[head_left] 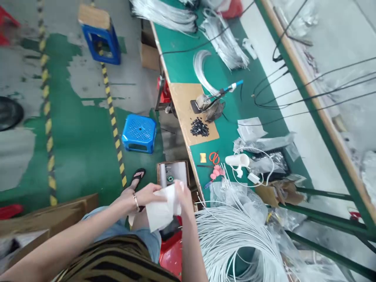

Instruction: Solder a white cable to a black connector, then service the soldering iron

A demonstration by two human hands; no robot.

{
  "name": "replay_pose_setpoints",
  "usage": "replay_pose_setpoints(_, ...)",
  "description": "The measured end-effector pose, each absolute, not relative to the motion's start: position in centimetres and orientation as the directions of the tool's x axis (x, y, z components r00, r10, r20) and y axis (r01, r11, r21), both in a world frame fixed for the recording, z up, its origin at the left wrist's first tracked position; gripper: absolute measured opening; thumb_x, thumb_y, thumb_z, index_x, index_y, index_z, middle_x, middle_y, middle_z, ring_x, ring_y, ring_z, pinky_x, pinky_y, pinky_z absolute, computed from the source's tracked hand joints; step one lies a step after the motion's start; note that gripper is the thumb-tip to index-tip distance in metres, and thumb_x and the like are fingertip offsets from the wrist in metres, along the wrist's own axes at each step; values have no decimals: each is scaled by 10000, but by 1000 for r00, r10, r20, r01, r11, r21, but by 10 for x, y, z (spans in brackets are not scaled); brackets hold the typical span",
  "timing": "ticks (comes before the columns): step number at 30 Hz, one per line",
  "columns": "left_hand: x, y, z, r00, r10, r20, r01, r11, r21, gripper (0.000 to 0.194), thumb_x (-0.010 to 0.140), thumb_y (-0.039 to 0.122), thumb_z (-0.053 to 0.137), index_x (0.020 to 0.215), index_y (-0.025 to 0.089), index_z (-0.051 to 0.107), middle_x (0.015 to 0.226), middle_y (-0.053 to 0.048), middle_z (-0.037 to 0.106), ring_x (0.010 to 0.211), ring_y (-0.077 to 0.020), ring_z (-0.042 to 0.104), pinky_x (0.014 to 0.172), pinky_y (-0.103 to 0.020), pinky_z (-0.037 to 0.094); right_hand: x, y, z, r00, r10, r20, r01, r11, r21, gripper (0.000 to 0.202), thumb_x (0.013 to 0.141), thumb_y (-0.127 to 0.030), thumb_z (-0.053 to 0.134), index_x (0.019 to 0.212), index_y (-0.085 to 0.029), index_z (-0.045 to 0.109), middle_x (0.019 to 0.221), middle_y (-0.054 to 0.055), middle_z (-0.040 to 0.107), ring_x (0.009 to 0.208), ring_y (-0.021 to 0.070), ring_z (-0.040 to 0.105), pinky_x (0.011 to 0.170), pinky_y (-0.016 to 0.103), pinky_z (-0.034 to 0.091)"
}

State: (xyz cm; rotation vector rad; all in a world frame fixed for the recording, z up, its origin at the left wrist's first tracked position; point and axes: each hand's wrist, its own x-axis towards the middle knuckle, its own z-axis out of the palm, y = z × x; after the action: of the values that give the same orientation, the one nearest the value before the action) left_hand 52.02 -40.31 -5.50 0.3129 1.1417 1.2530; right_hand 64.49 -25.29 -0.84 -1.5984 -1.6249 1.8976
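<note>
My left hand (149,194) holds a folded sheet of white paper (160,213) from its left side, in front of my lap. On the opposite side of the sheet, my right hand (183,194) grips it with the fingers closed. Whether it is tissue or plain paper I cannot make out. Just beyond the hands, an open cardboard box (188,166) sits below the table edge with a green round item inside. Right of my right arm lies a large coil of white cable (223,231).
The green-topped workbench (179,51) bears a soldering iron (227,89), a heap of small black parts (199,127), orange-handled scissors (214,157) and a white cylinder (237,160). A blue stool (139,131) stands on the floor to the left. Cables hang over the bench.
</note>
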Motion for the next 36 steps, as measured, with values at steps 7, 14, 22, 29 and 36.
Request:
replay_pose_setpoints(7,433,-418,17,-549,719,-425,-612,0,791,724,804,755,972,1095,146,712,1032,-100,710,868,-329,713,666,-291,599,558,-248,65,-678,562,-475,226,-455,-861,773,849,-867,622,1220,-202,755,1325,157,738,1277,316,692,1028,456,585)
replay_pose_setpoints(14,365,-445,55,-765,584,-271,-459,-201,865,737,707,737,1006,1031,152,697,905,-82,698,755,-330,674,576,-265,526,459,-287,77,-781,512,-359,258,-259,-931,634,740,-549,922,1186,-119,785,1204,184,778,1013,308,762,867,409,626)
replay_pose_setpoints(22,338,-511,62,-967,95,-237,-255,-350,902,747,798,826,967,968,210,580,814,-5,614,671,-244,592,540,-209,439,357,-331,73,-931,218,-292,289,-48,-956,680,743,-642,893,1179,-126,818,1161,176,790,1045,347,760,912,457,624)
replay_pose_setpoints(29,320,-552,60,-961,-204,-187,-120,-301,946,786,805,927,908,835,187,645,787,-16,602,684,-246,579,586,-229,460,276,-346,53,-964,55,-259,263,92,-960,780,848,-864,644,1061,-136,822,1044,143,785,1054,302,737,926,393,594)
replay_pose_setpoints(36,251,-589,44,-847,-532,-18,-3,-30,1000,493,1023,693,731,940,222,613,1034,-73,657,905,-331,655,730,-305,561,192,-365,33,-990,76,-117,136,347,-928,621,923,-764,641,906,-153,747,866,122,728,841,258,660,825,370,517)
